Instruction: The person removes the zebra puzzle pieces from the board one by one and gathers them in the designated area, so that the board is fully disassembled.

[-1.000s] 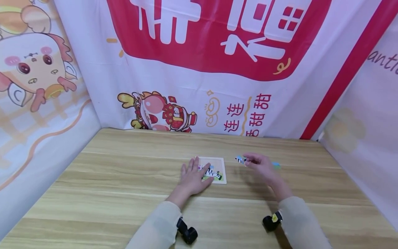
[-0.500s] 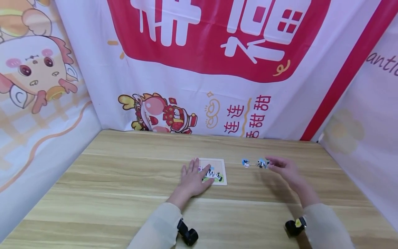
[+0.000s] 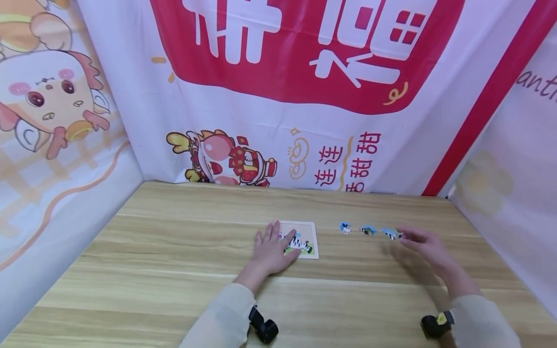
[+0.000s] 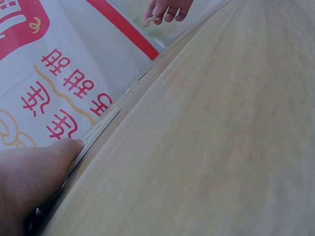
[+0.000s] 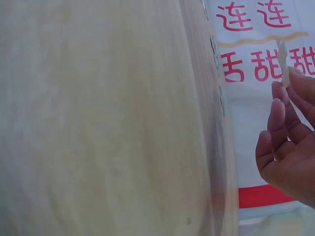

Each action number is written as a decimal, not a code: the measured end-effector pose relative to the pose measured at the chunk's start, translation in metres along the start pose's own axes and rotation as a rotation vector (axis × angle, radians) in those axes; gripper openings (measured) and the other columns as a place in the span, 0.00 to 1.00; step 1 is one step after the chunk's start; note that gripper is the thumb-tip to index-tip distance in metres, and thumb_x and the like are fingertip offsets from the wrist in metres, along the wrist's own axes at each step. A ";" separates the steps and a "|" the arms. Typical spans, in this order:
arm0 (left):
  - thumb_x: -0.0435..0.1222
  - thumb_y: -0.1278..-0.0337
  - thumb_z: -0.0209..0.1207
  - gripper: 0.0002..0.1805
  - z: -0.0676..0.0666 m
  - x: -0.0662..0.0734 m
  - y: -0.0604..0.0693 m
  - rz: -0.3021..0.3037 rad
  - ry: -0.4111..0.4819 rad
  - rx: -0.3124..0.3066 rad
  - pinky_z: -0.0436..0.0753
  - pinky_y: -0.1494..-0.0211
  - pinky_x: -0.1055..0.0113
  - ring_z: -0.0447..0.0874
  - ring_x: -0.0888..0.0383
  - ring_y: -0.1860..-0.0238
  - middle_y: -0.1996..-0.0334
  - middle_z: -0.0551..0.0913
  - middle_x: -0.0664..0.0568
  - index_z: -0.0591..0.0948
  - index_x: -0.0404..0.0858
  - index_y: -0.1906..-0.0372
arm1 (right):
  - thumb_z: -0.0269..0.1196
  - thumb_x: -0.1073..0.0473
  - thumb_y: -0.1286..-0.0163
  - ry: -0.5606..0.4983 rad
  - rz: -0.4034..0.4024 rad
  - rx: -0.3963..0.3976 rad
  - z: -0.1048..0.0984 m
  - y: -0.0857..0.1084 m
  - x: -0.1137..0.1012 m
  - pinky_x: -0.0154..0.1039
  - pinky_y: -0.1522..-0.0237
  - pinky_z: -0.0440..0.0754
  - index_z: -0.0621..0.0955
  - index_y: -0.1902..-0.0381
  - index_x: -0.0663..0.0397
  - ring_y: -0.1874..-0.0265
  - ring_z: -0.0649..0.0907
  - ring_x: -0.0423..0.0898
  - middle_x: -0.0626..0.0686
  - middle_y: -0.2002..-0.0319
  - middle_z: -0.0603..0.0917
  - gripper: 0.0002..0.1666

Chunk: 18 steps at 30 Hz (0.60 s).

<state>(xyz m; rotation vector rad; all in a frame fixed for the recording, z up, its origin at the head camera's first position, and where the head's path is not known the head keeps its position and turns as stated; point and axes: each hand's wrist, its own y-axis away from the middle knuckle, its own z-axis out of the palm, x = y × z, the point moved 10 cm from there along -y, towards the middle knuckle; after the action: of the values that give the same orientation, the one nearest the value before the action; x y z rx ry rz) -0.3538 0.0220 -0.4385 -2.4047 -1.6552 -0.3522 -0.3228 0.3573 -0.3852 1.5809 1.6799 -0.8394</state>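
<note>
"What is at the left?"

"The left hand (image 3: 270, 249), resting on the puzzle board (image 3: 306, 228) with its fingers spread wide; it covers part of the zebra picture (image 3: 302, 245)."

"And between the hands?"

"Loose pieces (image 3: 345, 227) on the table (image 3: 196, 232), in a row right of the board (their pictures are too small to read)."

"Then the right hand (image 3: 428, 244)?"

"It pinches a thin piece (image 5: 282, 53) between thumb and finger, long axis pointing left from the fingertips. The board lies well to their left, beyond the row; the left hand is nearer, touching it."
</note>
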 end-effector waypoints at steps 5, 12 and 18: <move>0.66 0.50 0.34 0.35 0.000 -0.001 0.000 0.000 0.001 0.001 0.32 0.42 0.46 0.30 0.46 0.36 0.34 0.37 0.43 0.55 0.58 0.36 | 0.55 0.49 0.39 0.013 0.082 -0.033 -0.002 0.002 0.018 0.45 0.58 0.68 0.66 0.42 0.60 0.55 0.68 0.52 0.61 0.51 0.70 0.31; 0.66 0.51 0.34 0.35 0.001 -0.001 -0.001 -0.003 -0.006 0.000 0.32 0.42 0.46 0.30 0.46 0.36 0.34 0.37 0.43 0.55 0.58 0.36 | 0.57 0.52 0.40 -0.050 0.158 -0.061 0.000 0.001 0.042 0.46 0.54 0.66 0.67 0.43 0.59 0.53 0.68 0.52 0.60 0.50 0.71 0.30; 0.65 0.50 0.35 0.35 0.001 -0.001 -0.001 0.000 -0.001 0.005 0.32 0.42 0.46 0.30 0.46 0.36 0.34 0.38 0.43 0.56 0.58 0.36 | 0.58 0.51 0.41 0.051 0.133 -0.042 -0.001 0.001 0.048 0.50 0.54 0.65 0.70 0.46 0.63 0.52 0.68 0.56 0.64 0.50 0.71 0.29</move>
<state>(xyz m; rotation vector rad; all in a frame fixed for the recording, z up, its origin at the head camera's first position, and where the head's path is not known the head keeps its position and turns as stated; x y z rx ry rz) -0.3551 0.0220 -0.4394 -2.4016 -1.6544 -0.3469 -0.3235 0.3852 -0.4239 1.6775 1.5974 -0.6972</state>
